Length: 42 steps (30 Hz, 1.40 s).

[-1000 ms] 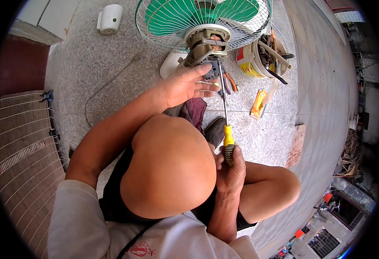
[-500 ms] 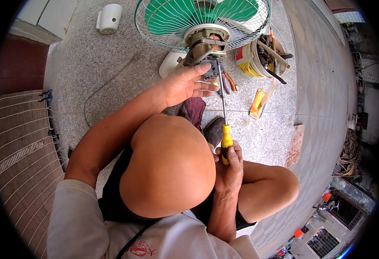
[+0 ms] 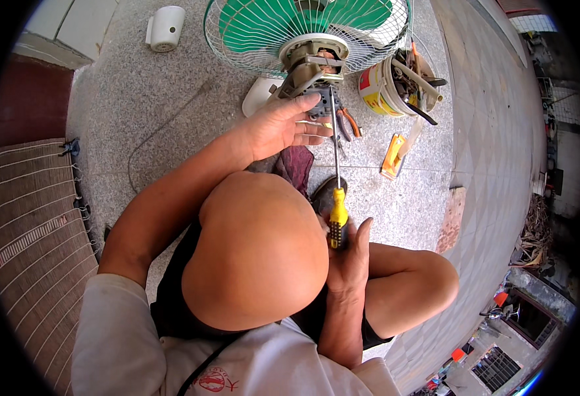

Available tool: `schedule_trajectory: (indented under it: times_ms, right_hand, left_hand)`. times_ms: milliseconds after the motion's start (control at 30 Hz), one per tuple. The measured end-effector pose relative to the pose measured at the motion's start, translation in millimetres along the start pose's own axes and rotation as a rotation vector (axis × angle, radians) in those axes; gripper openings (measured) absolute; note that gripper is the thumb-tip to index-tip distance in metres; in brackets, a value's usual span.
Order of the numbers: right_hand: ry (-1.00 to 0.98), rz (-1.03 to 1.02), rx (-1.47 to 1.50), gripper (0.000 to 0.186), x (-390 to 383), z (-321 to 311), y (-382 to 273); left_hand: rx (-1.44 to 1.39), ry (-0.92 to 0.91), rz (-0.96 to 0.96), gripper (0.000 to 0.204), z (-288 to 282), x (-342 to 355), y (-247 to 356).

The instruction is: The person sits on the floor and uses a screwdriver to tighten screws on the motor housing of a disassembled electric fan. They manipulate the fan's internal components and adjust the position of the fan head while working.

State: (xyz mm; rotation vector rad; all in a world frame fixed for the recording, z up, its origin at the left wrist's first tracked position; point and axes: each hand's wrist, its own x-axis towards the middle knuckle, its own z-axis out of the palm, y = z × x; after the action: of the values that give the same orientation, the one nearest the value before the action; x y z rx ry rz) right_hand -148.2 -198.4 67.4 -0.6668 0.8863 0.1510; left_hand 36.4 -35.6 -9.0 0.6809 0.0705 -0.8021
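A long screwdriver [image 3: 339, 204] with a yellow and black handle points away from me, its tip at the back of an electric fan [image 3: 309, 63] with a green blade and wire cage. My right hand [image 3: 350, 261] holds the handle's butt against fingers and palm; the thumb stands off to the side, and some fingers are hidden behind the handle. My left hand [image 3: 280, 129] reaches under the fan's bare motor [image 3: 317, 63]. Its thumb touches a dark grey block [image 3: 323, 104] below the motor, while the other fingers stretch out apart near the screwdriver shaft.
Pliers [image 3: 350, 123] with orange grips lie beyond my left fingers. A bucket of tools [image 3: 377, 92] stands right of the fan, with an orange-and-yellow packet [image 3: 391, 156] nearer. A white cover [image 3: 168, 30] sits far left; a dark red cloth [image 3: 294, 166] lies by my shoe.
My right thumb has come off the screwdriver handle, and the handle has swung slightly left. The left hand keeps its place at the grey block.
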Motion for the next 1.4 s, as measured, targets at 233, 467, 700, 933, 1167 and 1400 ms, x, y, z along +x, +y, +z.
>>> schedule_trajectory:
  times_ms: [233,467,700,933,1167,1400]
  right_hand:
    - [-0.002,-0.170,-0.265,0.042,4.3,-14.2,13.3]
    - [-0.090,0.022,-0.236,0.052,-0.9,-4.4,0.2]
    - [-0.030,-0.257,-0.313,0.040,6.5,-7.4,8.7]
    - [-0.147,0.098,-0.263,0.041,-1.4,10.0,-6.0]
    - [-0.054,-0.162,-0.388,0.040,8.4,-0.1,5.6]
    - [-0.120,-0.001,-0.309,0.031,6.9,8.7,-4.0]
  left_hand:
    - [-0.003,-0.026,-0.011,0.057,1.4,2.0,0.3]
    - [0.002,-0.027,-0.007,0.058,-2.4,0.8,-0.2]
    - [0.011,-0.037,-0.008,0.060,-1.0,1.4,0.5]
    - [0.006,-0.019,-0.008,0.061,-0.6,0.5,0.8]
    - [0.011,-0.030,-0.006,0.061,-0.9,0.8,1.0]
    - [0.008,-0.035,-0.007,0.060,-2.9,2.0,0.0]
